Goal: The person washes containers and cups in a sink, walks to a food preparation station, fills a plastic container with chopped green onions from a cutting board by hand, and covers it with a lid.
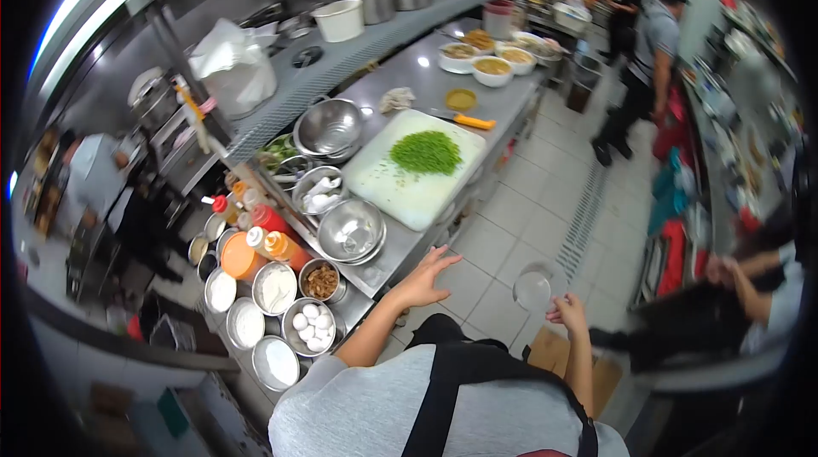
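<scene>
Tiles point(511, 193) spread out past both of the worker's hands in the head view. The left hand point(428, 280) hangs just off the near corner of the steel counter point(423, 75), fingers splayed wide, with nothing in its grasp. Lower and to the right, the right hand point(569, 312) has its fingers closed at the edge of a clear round container point(532, 288), which hangs over the walkway, well apart from the counter. Up on that counter lies a white cutting board point(388, 184), a heap of chopped greens point(426, 152) near its middle and loose bits scattered below. An orange-handled knife point(474, 122) rests beside the board's far edge, near a crumpled cloth point(397, 99). Steel bowls point(350, 229) stand nearest the left hand, with eggs point(312, 327) in 1 pan further left. At far right, 1 co-worker's hands point(737, 276) come together, apart from the worker's own.
</scene>
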